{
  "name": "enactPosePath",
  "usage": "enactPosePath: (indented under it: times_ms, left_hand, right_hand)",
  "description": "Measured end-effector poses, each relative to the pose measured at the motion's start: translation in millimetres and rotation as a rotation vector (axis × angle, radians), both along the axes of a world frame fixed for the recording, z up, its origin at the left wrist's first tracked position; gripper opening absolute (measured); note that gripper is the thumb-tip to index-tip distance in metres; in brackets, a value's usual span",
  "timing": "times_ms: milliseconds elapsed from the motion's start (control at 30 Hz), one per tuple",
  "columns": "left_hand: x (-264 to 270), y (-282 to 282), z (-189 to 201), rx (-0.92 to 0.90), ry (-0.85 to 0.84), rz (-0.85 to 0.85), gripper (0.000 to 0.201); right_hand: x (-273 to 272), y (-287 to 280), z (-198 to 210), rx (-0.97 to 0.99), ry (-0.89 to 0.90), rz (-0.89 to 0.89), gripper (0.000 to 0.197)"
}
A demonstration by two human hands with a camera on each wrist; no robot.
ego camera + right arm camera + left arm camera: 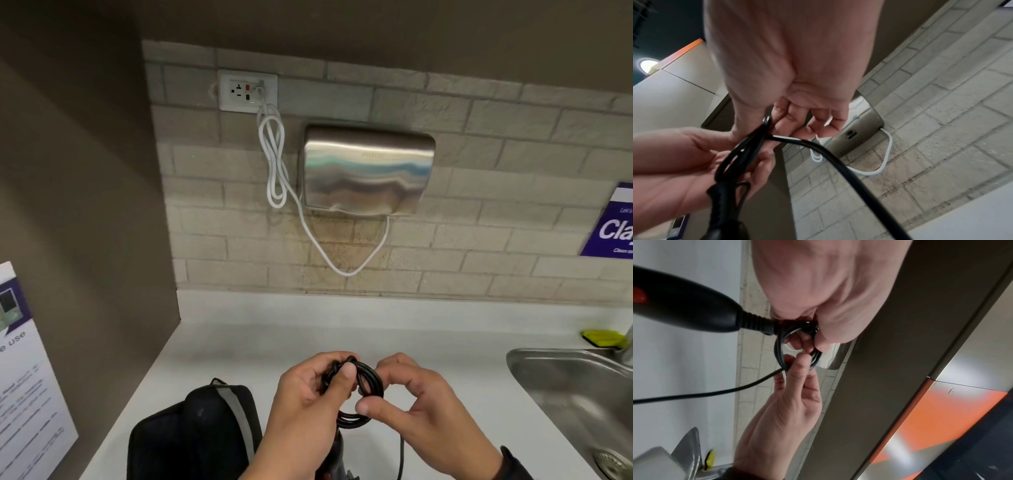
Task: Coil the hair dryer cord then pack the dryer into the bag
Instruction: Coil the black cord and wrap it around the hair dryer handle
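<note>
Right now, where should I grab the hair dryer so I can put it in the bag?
Judging by its shape, grip the hair dryer by its handle, just below the ribbed collar where the cord exits. Come from the left side, since the bag lies there. Keep the coil pinched so it stays wound.

both hands raised together, palms facing. left hand [310, 394] thumb and curled fingers [805, 344] pinching the cord coil [356, 390]; right hand [421, 407] thumb and forefinger pinching its lower loop.
</note>
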State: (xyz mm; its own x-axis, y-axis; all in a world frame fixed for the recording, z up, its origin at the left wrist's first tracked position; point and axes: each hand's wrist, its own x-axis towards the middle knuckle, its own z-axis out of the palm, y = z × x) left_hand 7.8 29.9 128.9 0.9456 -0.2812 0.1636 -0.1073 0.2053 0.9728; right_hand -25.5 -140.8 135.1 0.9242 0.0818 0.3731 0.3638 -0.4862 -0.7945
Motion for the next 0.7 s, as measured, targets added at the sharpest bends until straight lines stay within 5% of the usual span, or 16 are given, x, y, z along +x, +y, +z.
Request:
enactPosePath:
  times_ms: [133,267,533,633,700]
  left_hand:
    - [0.1,0.3,-0.4,0.02,0.017,0.023,0.014]
    - [1.5,-0.7,-4.2,0.016,0.019,0.035,0.013]
    - [7.4,-3.5,-3.0,-0.282,0.217,-0.066,0.021]
    - [7.3,-2.7,-3.1,-0.326,0.224,-0.084,0.022]
    - [7.8,-3.3,-4.3,-0.311,0.181,-0.047,0.022]
  right_hand:
    - [-3.6,10.1,-1.7,0.047,-0.043,-0.052,0.02]
    - [-6.2,11.7,0.2,0.127,-0.041,-0.089,0.046]
    - [0.3,15.7,-13.1,-0.482,-0.714,-0.385,0.015]
    - [-2.4,28.5,-19.0,-0.522,-0.672,-0.456,0.013]
    - [-6.3,36.2,-18.8,-0.363,-0.472,-0.435,0.015]
